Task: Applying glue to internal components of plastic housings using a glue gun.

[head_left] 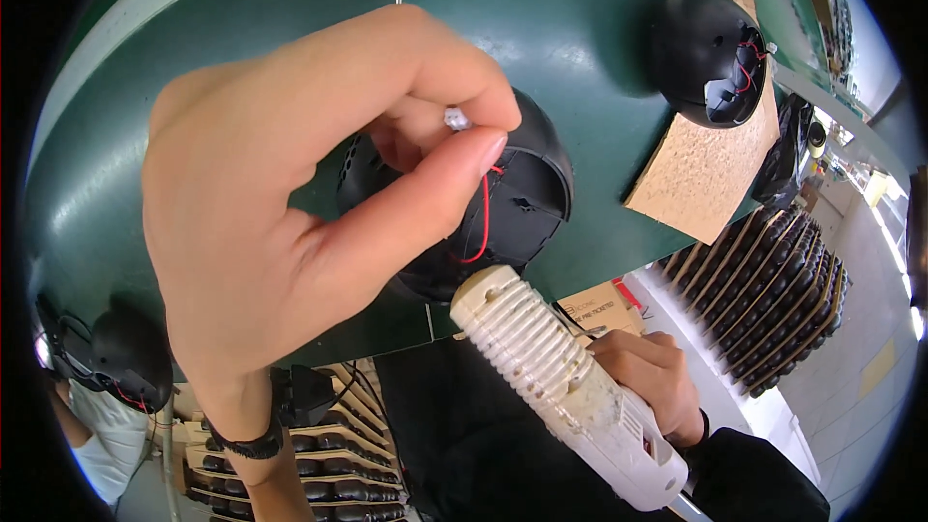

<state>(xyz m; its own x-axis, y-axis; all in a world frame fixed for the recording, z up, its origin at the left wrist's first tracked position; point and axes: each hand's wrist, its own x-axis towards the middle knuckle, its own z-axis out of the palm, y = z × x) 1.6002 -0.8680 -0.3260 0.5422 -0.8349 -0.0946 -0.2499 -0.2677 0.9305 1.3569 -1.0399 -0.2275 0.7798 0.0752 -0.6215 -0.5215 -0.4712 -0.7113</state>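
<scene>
My left hand is closed in a pinch, its thumb and forefinger on a small whitish connector. A thin red wire runs below the fingertips over a round black shell, which the hand partly hides. My right hand is wrapped round the side of a white glue gun with a ribbed, stained front. Its front end is close to the shell's near edge; I cannot tell whether they touch. The shell rests on the dark green tabletop.
At the far right, another black shell with red wires sits on a brown board. A third shell is at the left edge, near another person's sleeve. Stacked racks of black round parts stand beyond the table.
</scene>
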